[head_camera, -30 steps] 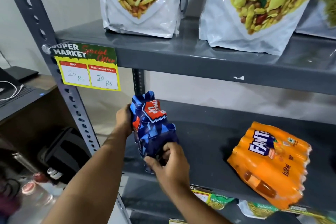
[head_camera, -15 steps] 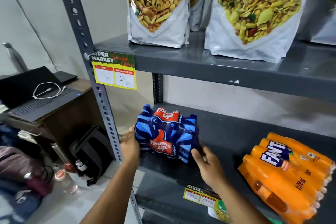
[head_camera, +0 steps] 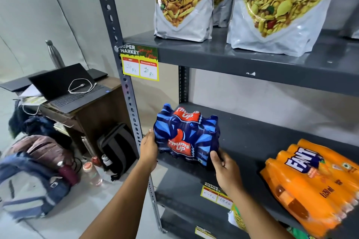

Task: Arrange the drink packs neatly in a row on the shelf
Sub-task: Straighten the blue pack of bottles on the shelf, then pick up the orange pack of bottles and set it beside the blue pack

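A blue Thums Up drink pack (head_camera: pixel 186 136) stands upright at the left end of the grey middle shelf (head_camera: pixel 252 141). My left hand (head_camera: pixel 148 146) presses against its left side. My right hand (head_camera: pixel 223 167) grips its lower right corner. An orange Fanta drink pack (head_camera: pixel 314 184) lies tilted on its side at the right of the same shelf, apart from the blue pack and from both hands.
Large snack bags (head_camera: pixel 182 2) stand on the upper shelf (head_camera: pixel 233 54). A price tag (head_camera: pixel 139 64) hangs on the slotted left post (head_camera: pixel 120 64). To the left stand a desk with a laptop (head_camera: pixel 64 87), and backpacks (head_camera: pixel 35 176) and bottles on the floor.
The blue pack turned from end-on and raised to front-facing and set down at the shelf's left end. My hands shifted to its two sides. The view pulled back.
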